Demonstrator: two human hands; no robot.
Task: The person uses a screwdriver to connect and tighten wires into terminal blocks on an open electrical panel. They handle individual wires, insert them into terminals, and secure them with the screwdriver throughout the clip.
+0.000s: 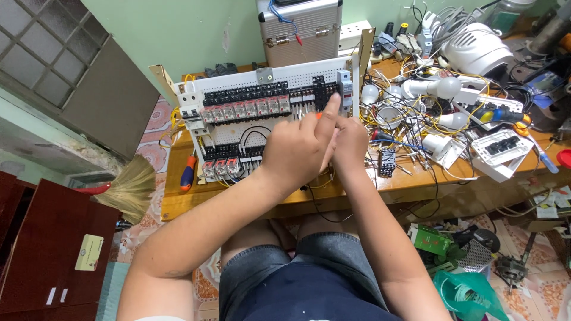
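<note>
One white perforated control panel stands tilted on the wooden tabletop, carrying two rows of relays: a long upper row and a short lower row of three. Both hands work at the panel's 3 o'clock edge. The left hand is loosely curled, index finger extended toward the 12 o'clock direction and touching the black terminal blocks. The right hand presses against the left hand; whether its grip is clenched on anything cannot be told, as the fingers are hidden. One red-and-blue screwdriver lies at 9 o'clock of the panel. At 3 o'clock lie three white bulbs among loose wires. One metal case stands at 12 o'clock.
</note>
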